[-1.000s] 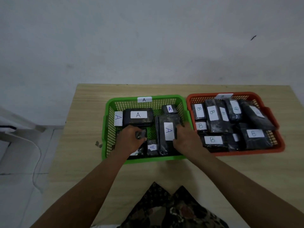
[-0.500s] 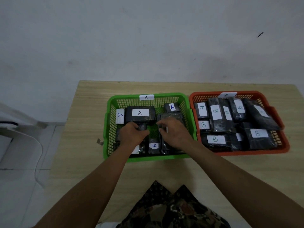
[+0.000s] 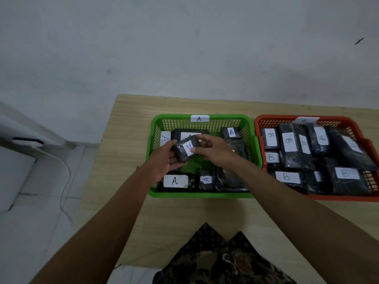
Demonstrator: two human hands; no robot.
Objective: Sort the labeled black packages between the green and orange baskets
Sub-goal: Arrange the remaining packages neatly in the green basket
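A green basket tagged A stands left of an orange basket tagged B on a wooden table. Several black packages with white A labels lie in the green one, several with B labels in the orange one. Above the middle of the green basket, my left hand and my right hand both hold a small black package with an A label, tilted. My left hand grips it from the left and below, while the fingers of my right hand pinch its right end.
The wooden table ends just left of the green basket, with white floor tiles, a cable and a white object beyond. A grey wall rises behind the table. Patterned cloth lies at the near table edge.
Both hands were down among the packages in the green basket. They have come together and lifted a small A-labelled package above the basket's middle. The camera view has shifted left.
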